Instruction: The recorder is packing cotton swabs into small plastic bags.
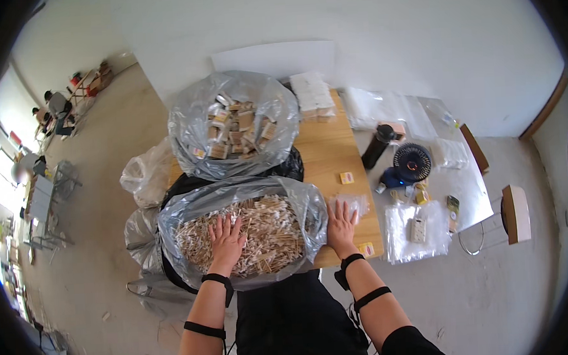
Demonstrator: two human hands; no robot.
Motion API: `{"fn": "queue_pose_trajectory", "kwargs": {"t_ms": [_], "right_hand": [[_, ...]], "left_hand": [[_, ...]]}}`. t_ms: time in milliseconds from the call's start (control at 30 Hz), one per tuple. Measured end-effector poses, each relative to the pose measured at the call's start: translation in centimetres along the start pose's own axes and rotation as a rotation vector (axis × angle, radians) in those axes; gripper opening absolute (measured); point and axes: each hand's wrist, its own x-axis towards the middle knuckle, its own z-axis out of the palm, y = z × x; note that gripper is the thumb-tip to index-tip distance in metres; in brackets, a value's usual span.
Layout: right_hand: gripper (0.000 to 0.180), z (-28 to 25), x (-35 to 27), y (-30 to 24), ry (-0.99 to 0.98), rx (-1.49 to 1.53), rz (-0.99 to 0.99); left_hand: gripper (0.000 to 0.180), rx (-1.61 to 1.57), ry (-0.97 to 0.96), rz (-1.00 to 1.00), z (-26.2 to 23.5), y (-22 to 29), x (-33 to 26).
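My left hand lies flat, fingers spread, on a heap of small pale wrapped packets that fills a large clear plastic bag in front of me. Resting palm down on the wooden table, my right hand sits just right of that bag, its fingertips on a small clear plastic bag. Neither hand grips anything. Farther back, a second clear bag holds small brown and white boxes.
Two small yellow packets lie on the table. To the right are a black bottle, a small black fan, clear plastic bags and a stool. White stacks sit at the back. People sit far left.
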Motion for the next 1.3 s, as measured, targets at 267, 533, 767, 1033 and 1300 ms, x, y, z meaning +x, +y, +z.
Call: {"fn": "queue_pose_trajectory", "kwargs": {"t_ms": [267, 533, 767, 1033, 1300], "right_hand": [[0.053, 0.2, 0.0, -0.2, -0.002, 0.02, -0.047], [0.053, -0.3, 0.3, 0.0, -0.003, 0.064, -0.005], [0.053, -0.8, 0.6, -0.8, -0.071, 0.048, 0.02], [0.053, 0.4, 0.4, 0.1, 0.024, 0.096, 0.023], [0.052, -0.6, -0.3, -0.8, 0.143, 0.133, 0.033]], "left_hand": [[0.023, -0.358, 0.004, 0.074, -4.1, -1.6, 6.9], [0.024, -0.848, 0.136, -0.103, 1.5, 0.9, 24.2], [0.036, -0.845, 0.155, -0.573, 4.9, 4.1, 30.1], [0.028, -1.242, 0.184, -0.56, 3.4, 6.9, 28.4], [0.021, -1.442, 0.224, -0.656, 1.2, -3.4, 15.9]]}}
